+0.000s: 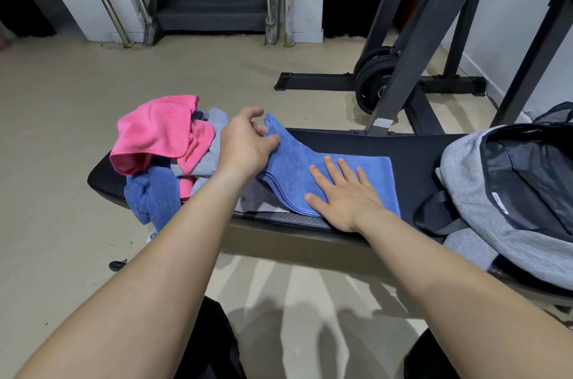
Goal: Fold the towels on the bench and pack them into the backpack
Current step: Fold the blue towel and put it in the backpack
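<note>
On the bench [409, 152], our left hand [245, 147] pinches the blue towel's [293, 167] raised corner; our right hand [344, 195], fingers straight, presses it flat.

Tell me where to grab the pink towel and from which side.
Probably pinch the pink towel at its raised far-right corner, coming from above: it lies crumpled on top of the towel pile, uncovered, and that corner sticks up free.

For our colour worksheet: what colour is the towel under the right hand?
The towel is blue; head view.
</note>
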